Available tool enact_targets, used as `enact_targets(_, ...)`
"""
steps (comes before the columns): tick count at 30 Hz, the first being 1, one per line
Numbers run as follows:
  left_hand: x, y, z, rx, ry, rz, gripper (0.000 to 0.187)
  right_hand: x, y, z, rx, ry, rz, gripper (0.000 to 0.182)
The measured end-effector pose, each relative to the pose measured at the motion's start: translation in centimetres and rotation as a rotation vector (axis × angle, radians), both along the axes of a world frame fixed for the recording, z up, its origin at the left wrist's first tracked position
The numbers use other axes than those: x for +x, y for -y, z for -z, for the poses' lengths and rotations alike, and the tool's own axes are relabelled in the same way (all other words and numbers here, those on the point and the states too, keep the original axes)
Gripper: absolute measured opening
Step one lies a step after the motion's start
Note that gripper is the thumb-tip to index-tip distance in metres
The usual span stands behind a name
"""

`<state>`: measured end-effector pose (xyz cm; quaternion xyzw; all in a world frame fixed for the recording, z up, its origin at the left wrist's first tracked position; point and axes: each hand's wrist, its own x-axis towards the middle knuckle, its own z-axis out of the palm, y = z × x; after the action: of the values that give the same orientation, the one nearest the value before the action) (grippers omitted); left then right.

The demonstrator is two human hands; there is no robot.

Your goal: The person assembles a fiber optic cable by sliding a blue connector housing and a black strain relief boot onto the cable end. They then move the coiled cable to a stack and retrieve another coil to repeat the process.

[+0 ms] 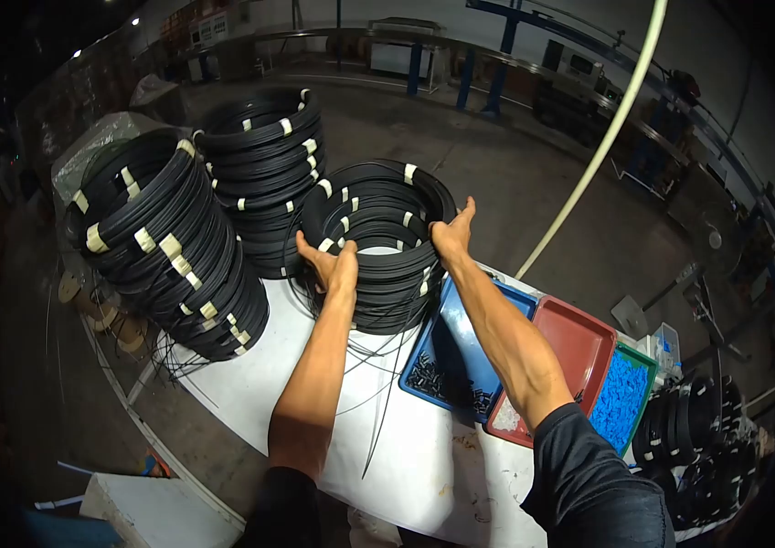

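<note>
A coil of black cable (389, 266), tied with pale tape, lies on top of a stack of similar coils (386, 320) on the white table. My left hand (333, 267) grips its near left side, with the thumb over the rim. My right hand (452, 236) holds its right side, with one finger pointing outward and up. The undersides of both hands are hidden. Thin loose cable ends (378, 429) trail from the stack onto the table. Two taller stacks of coils, a leaning one (173, 247) and one behind it (264, 173), stand to the left.
To the right are a blue tray (461, 333) with small black pieces, a red tray (575, 331) and a green tray (651, 365) of blue pieces. A pale pole (593, 155) slants up behind them. More black coils (680, 420) are at far right. The white table's (314, 466) edge curves nearby.
</note>
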<state>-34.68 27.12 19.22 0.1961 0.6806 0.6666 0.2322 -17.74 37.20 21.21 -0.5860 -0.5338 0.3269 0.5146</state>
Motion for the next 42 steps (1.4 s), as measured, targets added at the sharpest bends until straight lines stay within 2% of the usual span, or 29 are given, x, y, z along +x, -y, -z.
enact_targets(1,0.1,0.4,0.4,0.170,-0.009,0.007,0.104,0.0,1.0,-0.4,0.029,-0.052,-0.006,0.101)
enact_targets(3,0.0,1.4,1.6,0.314,0.005,0.011,0.100,0.3,3.3,-0.9,0.112,-0.092,0.019,0.098)
enact_targets(5,1.5,4.8,1.1,0.471,0.126,0.029,0.098,1.4,7.9,-3.0,0.195,-0.100,0.030,0.095)
enact_targets(7,3.0,8.9,2.1,0.588,0.151,0.021,0.094,3.9,12.3,-3.2,0.386,-0.081,-0.011,0.095)
enact_targets(8,4.5,11.8,1.8,0.616,0.181,0.026,0.089,5.4,15.5,-4.1,0.346,-0.296,-0.132,0.097)
enact_targets(9,6.4,14.8,1.0,0.640,0.218,0.019,0.086,7.4,16.2,-1.9,0.472,-0.372,-0.178,0.098)
enact_targets(10,6.8,17.9,1.9,0.582,0.285,0.092,0.098,9.7,18.6,-2.6,0.322,-0.649,-0.241,0.095)
enact_targets(11,7.6,20.3,3.2,0.659,0.253,0.076,0.098,12.0,20.7,-3.5,0.169,-0.926,-0.306,0.093)
enact_targets(12,7.8,22.9,5.4,0.692,0.225,0.113,0.099,14.6,20.8,-1.3,0.079,-1.042,-0.331,0.084)
enact_targets(13,9.3,25.9,5.3,0.719,0.209,0.171,0.102,17.1,22.0,0.2,0.004,-1.193,-0.557,0.078)
enact_targets(15,11.5,30.7,7.8,0.733,0.039,0.206,0.105,21.4,25.8,5.5,-0.252,-1.167,-0.723,0.069)
enact_targets(17,12.2,36.0,10.3,0.524,-0.139,0.318,0.111,23.6,31.8,9.7,-0.197,-1.039,-0.636,0.063)
enact_targets(18,13.0,37.4,11.3,0.553,-0.248,0.363,0.112,25.1,34.7,11.8,-0.248,-1.053,-0.582,0.060)
enact_targets(21,15.6,41.6,13.9,0.444,-0.170,0.461,0.108,29.1,43.3,16.5,-0.367,-1.023,-0.383,0.056)
enact_targets(23,17.1,43.0,15.8,0.395,-0.100,0.457,0.105,30.7,48.2,18.4,-0.404,-0.998,-0.285,0.053)
enact_targets(25,16.5,44.3,18.3,0.322,-0.147,0.591,0.106,31.5,52.6,19.8,-0.444,-0.975,-0.206,0.051)
enact_targets(27,17.5,44.5,18.7,0.299,-0.076,0.647,0.104,31.8,56.1,20.3,-0.505,-0.961,-0.019,0.051)
enact_targets(29,17.7,44.0,18.3,0.230,-0.077,0.802,0.101,31.6,59.3,20.7,-0.487,-1.020,0.046,0.045)
enact_targets(31,17.4,42.8,18.5,0.201,-0.232,0.949,0.095,31.3,62.0,20.8,-0.450,-1.068,0.138,0.040)
enact_targets(32,17.5,41.7,18.5,0.186,-0.220,1.030,0.095,31.3,63.1,20.9,-0.432,-1.102,0.137,0.034)
enact_targets(37,18.4,34.8,19.9,0.155,-0.329,1.365,0.101,30.3,66.9,21.3,-0.400,-1.138,0.131,0.032)
enact_targets(39,19.8,33.2,19.4,0.082,-0.179,1.506,0.098,30.3,67.9,21.3,-0.463,-1.165,0.100,0.036)
enact_targets(40,20.4,32.3,19.4,0.069,-0.178,1.549,0.098,30.8,68.7,22.4,-0.492,-1.185,0.008,0.043)
enact_targets(42,21.8,30.8,19.6,0.021,-0.137,1.630,0.098,30.7,69.6,23.6,-0.506,-1.280,0.011,0.046)
